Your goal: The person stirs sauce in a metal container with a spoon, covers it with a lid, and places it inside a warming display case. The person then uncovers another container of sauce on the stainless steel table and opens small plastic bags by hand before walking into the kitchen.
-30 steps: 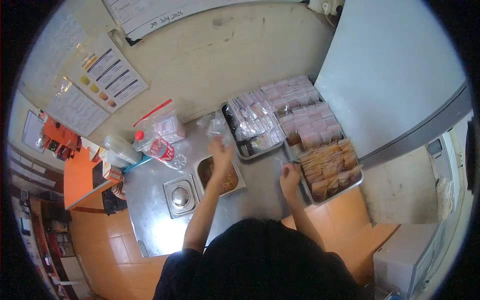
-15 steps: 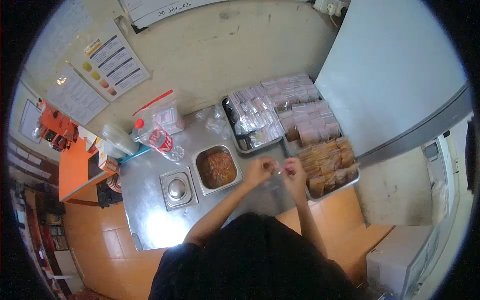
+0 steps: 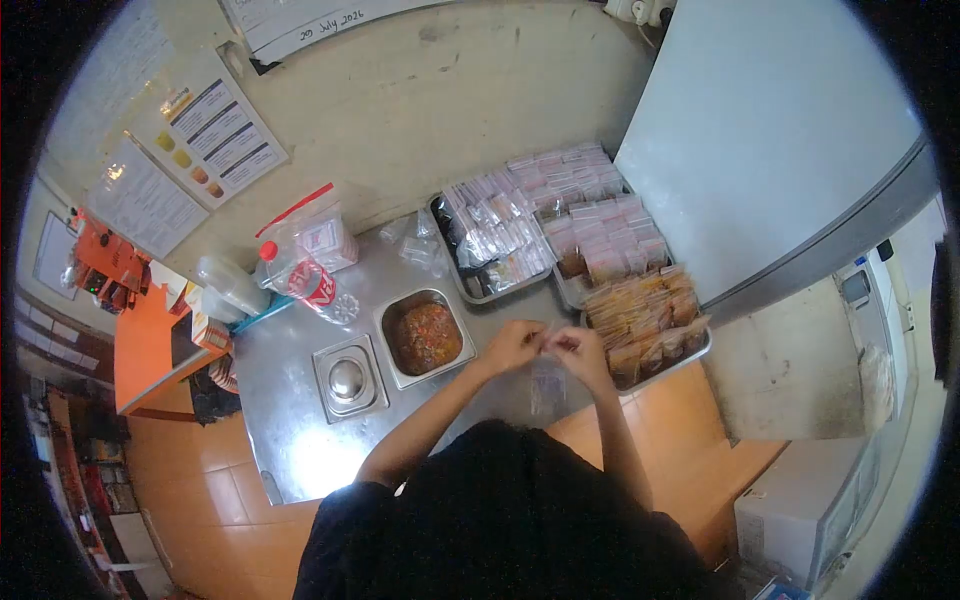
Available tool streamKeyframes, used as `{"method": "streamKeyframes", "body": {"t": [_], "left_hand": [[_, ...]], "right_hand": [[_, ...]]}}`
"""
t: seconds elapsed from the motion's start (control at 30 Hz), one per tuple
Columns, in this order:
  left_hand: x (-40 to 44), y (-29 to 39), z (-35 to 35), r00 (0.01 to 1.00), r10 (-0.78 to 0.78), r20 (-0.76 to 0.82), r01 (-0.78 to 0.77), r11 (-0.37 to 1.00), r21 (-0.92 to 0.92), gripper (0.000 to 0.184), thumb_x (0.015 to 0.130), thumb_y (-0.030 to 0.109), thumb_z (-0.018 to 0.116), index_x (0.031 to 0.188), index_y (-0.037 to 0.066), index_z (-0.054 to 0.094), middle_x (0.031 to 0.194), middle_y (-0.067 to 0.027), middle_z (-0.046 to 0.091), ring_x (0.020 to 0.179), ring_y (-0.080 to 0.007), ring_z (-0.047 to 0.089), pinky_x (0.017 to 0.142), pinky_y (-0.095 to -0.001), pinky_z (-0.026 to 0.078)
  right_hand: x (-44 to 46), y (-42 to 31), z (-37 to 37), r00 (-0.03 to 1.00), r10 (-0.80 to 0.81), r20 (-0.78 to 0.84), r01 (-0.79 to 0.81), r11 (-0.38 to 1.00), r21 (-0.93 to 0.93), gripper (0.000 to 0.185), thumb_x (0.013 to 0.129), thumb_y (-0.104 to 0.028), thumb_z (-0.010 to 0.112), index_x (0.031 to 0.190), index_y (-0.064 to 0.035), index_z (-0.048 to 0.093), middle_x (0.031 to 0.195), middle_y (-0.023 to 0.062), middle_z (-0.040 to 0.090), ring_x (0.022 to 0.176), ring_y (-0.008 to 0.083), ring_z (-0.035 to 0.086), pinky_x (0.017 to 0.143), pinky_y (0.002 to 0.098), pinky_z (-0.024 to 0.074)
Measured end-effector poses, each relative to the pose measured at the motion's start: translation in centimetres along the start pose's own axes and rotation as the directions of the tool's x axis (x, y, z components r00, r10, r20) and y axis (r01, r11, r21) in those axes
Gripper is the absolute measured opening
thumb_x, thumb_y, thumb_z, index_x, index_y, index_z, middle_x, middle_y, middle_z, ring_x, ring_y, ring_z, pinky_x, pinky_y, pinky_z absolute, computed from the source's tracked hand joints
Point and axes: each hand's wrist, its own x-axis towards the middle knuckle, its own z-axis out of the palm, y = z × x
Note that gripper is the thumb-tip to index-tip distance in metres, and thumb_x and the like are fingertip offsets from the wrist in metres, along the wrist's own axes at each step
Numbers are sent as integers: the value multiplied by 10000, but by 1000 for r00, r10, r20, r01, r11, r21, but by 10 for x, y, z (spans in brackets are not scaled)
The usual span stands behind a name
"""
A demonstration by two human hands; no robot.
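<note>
My left hand and my right hand meet over the steel table, fingers pinched together at the top of a small clear plastic bag. The bag hangs below the fingertips and looks flat. To the left of my hands, a steel container holds a reddish-brown chunky food. Just right of my right hand, a tray holds rows of bags with orange-brown contents. Loose clear bags lie near the wall.
A steel lid lies left of the container. Behind it stand a plastic bottle and a zip bag. Another tray with packed sachets sits at the back. A large pale panel rises at the right.
My left hand has moved from the loose bags to meet my right hand. A clear bag now shows hanging below my fingers. The view has shifted slightly.
</note>
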Motion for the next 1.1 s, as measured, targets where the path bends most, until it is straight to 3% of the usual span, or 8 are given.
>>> {"method": "streamKeyframes", "body": {"t": [0.13,0.23,0.63,0.73,0.8,0.93,1.03,1.1], "left_hand": [[-6,12,-5,1000,-11,1,11,994,112,266,822,238,598,759,-20,618,672,-161,627,649,-336,611,654,-420,484],[-11,27,0,992,-99,-76,123,890,439,269,773,227,630,781,-41,607,723,-197,633,738,-381,630,704,-462,497],[-5,32,7,904,129,-408,51,914,402,266,802,102,620,1049,62,529,976,-194,613,760,-408,626,614,-457,513],[-16,31,12,869,245,-429,29,842,538,268,793,84,616,1051,67,544,1006,-153,596,725,-356,635,580,-418,520],[-26,39,14,844,395,-364,-49,731,680,273,782,65,604,1048,55,548,984,-132,578,675,-312,635,573,-399,520],[-30,23,21,819,472,-328,-102,681,725,254,759,49,614,1011,38,583,949,-110,576,650,-259,630,563,-360,514],[-34,28,8,861,382,-335,-158,828,538,230,765,22,600,995,25,601,811,-99,577,645,-246,621,564,-313,502],[-32,31,-9,889,292,-352,-204,942,268,189,787,9,588,975,21,609,683,-74,560,621,-218,610,554,-269,482]], "right_hand": [[0,8,-3,993,94,64,-103,983,151,96,788,-56,669,715,-16,621,630,48,610,542,148,588,493,295,441],[-3,-27,9,928,-280,-245,56,757,-651,131,749,-86,662,665,-16,589,597,111,561,547,273,595,503,353,472],[7,-35,33,788,-531,-312,206,704,-680,203,815,-56,594,1016,-26,608,850,131,604,649,328,618,620,410,505],[8,-26,25,771,-421,-478,225,882,-415,133,820,-83,645,935,-17,638,795,98,645,583,232,609,550,317,495],[2,-39,23,855,-16,-518,53,997,57,71,830,-78,658,877,-30,634,819,73,654,600,155,597,484,269,458],[-4,-28,9,854,495,-159,-268,680,683,55,840,-110,676,850,-71,638,834,8,651,528,25,476,393,188,324],[-2,-26,1,866,441,235,-425,404,810,46,847,-93,667,840,-72,627,748,-6,605,426,-13,353,364,158,242],[-3,-29,4,894,390,221,-426,589,687,93,874,-116,644,802,-82,595,734,-18,583,425,-3,348,367,168,233]]}}
